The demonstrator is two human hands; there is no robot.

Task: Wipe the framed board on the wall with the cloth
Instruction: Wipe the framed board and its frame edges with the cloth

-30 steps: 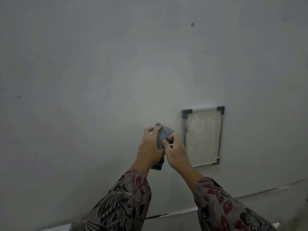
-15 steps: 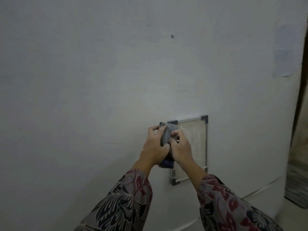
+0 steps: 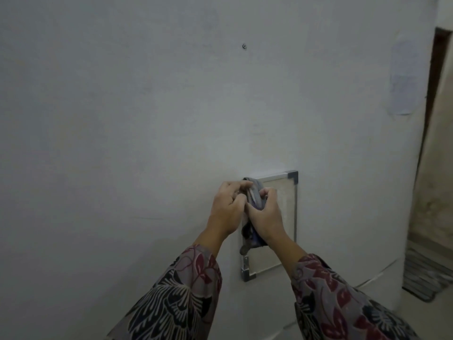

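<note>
**Framed board: cloth being readied**

Framed board [image 3: 285, 217] hung low on wall [image 3: 122, 143]. In front of its left edge, left hand [image 3: 226, 209] and right hand [image 3: 266, 214] both clenched the bunched cloth [image 3: 252, 200]. Judged: wiping not begun; next, press cloth flat on board.

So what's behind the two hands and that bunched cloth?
The small metal-framed board on the pale wall. Its right side and lower left corner show; the left hand, right hand and grey cloth cover its upper left.
</note>
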